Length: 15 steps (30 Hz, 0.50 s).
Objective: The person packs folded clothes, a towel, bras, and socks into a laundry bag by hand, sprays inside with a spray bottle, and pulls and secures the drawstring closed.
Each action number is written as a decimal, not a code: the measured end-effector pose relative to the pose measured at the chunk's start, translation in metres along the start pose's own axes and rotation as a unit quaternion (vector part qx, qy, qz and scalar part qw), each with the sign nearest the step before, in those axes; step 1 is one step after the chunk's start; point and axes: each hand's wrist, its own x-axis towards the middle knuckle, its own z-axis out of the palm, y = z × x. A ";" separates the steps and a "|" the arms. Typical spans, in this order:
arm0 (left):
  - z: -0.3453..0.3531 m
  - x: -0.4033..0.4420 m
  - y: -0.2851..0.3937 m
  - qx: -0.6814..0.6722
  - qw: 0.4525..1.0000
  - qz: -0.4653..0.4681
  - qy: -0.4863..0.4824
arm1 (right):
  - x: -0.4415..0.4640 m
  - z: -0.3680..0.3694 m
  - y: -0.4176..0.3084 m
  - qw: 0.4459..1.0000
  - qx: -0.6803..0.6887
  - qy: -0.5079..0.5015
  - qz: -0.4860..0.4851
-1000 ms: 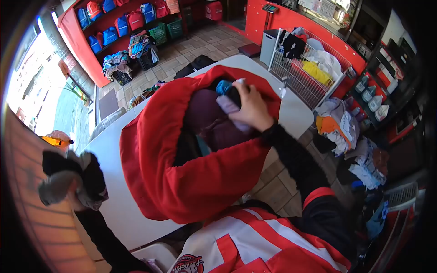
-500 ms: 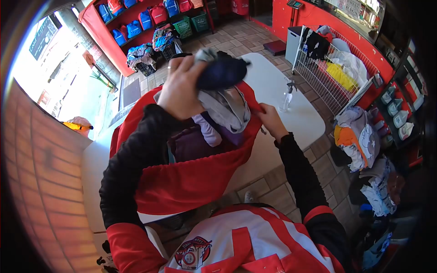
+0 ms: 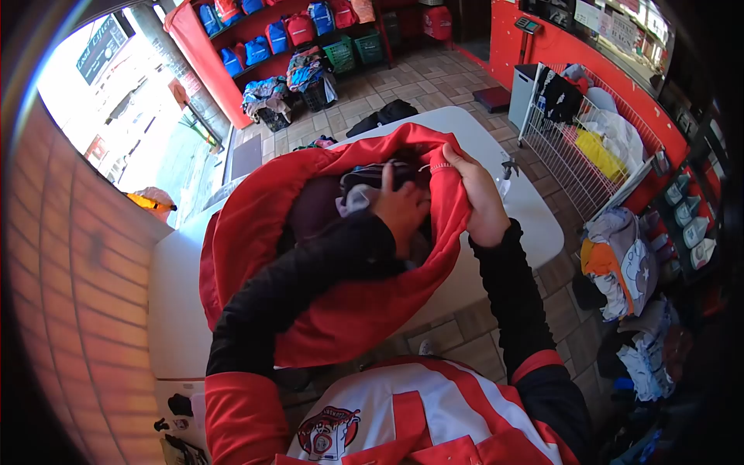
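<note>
A large red cloth bag (image 3: 341,322) lies on a white table (image 3: 182,310), its mouth facing up. Dark purple clothing (image 3: 314,205) and a greyish-lilac rolled piece (image 3: 356,199) show inside it. My left hand (image 3: 401,213) is down in the bag's mouth on the clothes, its fingers spread, with nothing visibly gripped. At the bag's right rim, my right hand (image 3: 482,198) pinches the red cloth, thumb over the edge. Dark striped fabric (image 3: 376,174) lies just beyond my left fingertips.
Behind the bag's right side stands a spray bottle (image 3: 505,182). A wire cart (image 3: 573,159) of laundry is at the right, with clothes piles (image 3: 616,260) below it. Shelves with blue and red bags (image 3: 301,29) stand at the back, near filled baskets (image 3: 266,101).
My left hand has gone from above the bag, where it held dark and grey items, down into its mouth and spread. My right hand has shifted up along the rim, raising the cloth.
</note>
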 end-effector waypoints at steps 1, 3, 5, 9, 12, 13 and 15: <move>0.008 -0.004 0.010 0.055 0.997 -0.011 0.050 | 0.002 0.001 0.003 1.000 -0.001 -0.005 0.007; 0.020 -0.018 0.004 0.002 0.995 -0.008 0.095 | 0.010 -0.004 0.008 1.000 -0.003 -0.021 -0.010; -0.006 -0.042 -0.010 -0.104 0.968 0.089 0.212 | 0.013 -0.008 0.002 0.999 0.041 -0.008 0.018; -0.020 -0.076 -0.018 -0.105 0.943 -0.150 0.279 | 0.021 -0.024 -0.001 0.998 0.048 -0.011 0.037; 0.040 -0.073 -0.005 -0.241 0.959 -0.080 0.126 | 0.024 -0.032 0.002 0.998 0.026 -0.041 0.050; 0.034 -0.075 -0.004 -0.239 0.959 -0.082 0.127 | 0.026 -0.031 0.002 0.997 0.022 -0.049 0.056; 0.004 -0.082 -0.001 -0.173 0.967 -0.076 0.168 | 0.021 -0.025 -0.006 0.998 0.030 -0.029 0.051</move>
